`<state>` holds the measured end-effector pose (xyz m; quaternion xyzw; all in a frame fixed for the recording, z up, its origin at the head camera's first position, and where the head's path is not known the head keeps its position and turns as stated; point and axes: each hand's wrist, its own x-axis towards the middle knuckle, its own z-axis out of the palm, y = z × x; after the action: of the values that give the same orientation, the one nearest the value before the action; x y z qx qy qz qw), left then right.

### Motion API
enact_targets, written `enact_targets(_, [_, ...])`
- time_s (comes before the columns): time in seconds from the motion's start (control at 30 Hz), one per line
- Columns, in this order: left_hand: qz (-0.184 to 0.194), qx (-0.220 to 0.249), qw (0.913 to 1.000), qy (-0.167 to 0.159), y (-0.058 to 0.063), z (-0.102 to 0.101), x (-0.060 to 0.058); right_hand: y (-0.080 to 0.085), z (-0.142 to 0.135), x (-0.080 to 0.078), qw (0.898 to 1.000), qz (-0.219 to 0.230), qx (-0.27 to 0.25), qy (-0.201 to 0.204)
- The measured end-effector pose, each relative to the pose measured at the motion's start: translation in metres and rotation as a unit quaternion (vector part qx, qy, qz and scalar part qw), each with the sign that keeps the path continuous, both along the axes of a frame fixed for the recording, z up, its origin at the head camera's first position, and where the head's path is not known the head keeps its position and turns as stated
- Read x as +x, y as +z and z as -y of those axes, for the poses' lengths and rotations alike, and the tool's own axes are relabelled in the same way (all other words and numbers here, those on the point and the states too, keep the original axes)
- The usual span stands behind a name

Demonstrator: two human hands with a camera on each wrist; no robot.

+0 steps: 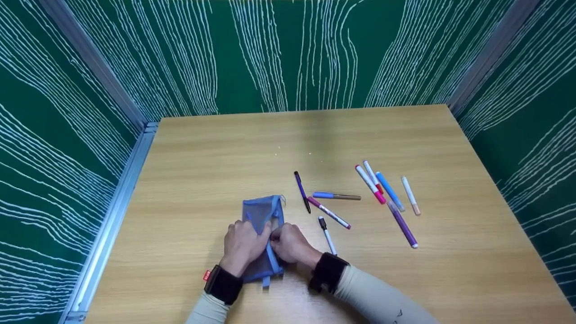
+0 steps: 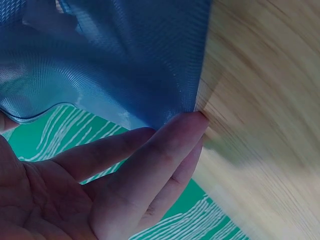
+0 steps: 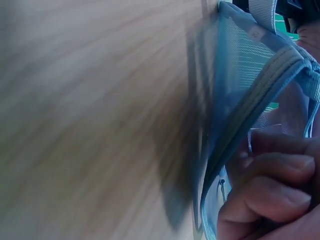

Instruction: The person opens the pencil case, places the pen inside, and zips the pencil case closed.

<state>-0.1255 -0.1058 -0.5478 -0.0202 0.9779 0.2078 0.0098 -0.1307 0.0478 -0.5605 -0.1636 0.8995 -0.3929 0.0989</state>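
A blue mesh pouch (image 1: 262, 215) lies flat on the wooden table (image 1: 202, 162), near its front edge. My left hand (image 1: 257, 235) rests on the pouch's near half, and its fingers (image 2: 165, 150) hold the mesh edge (image 2: 125, 60). Right beside it, my right hand (image 1: 277, 238) has its curled fingers (image 3: 270, 195) pinching the pouch (image 3: 240, 75) by its grey zipper band. The two hands nearly touch over the pouch. Whether the pouch holds anything is hidden.
Several markers lie loose to the right of the pouch: a dark purple pen (image 1: 302, 191), a blue one (image 1: 336, 196), a black-capped one (image 1: 327, 235), a red one (image 1: 370, 184) and a purple one (image 1: 402, 224). Green patterned walls (image 1: 288, 54) enclose the table on three sides.
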Motion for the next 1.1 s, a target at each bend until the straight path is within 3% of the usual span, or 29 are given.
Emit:
enact_targets(0.13, [0.0,-0.001,1.0,0.002,0.0,-0.001,0.001,0.002,-0.002,0.001,1.0,-0.008,-0.001,0.016])
enact_targets(0.53, [0.013,-0.004,0.9999,-0.002,0.003,0.0,0.001,0.002,-0.005,0.001,1.0,-0.014,0.012,0.013])
enact_targets(0.93, [0.03,-0.008,0.9995,0.002,0.004,0.0,0.0,0.01,-0.016,0.003,0.999,-0.032,0.02,-0.006])
enact_targets(1.1, [0.009,-0.013,0.9999,0.002,0.001,0.0,0.0,0.014,-0.024,0.004,0.995,-0.089,0.043,-0.008])
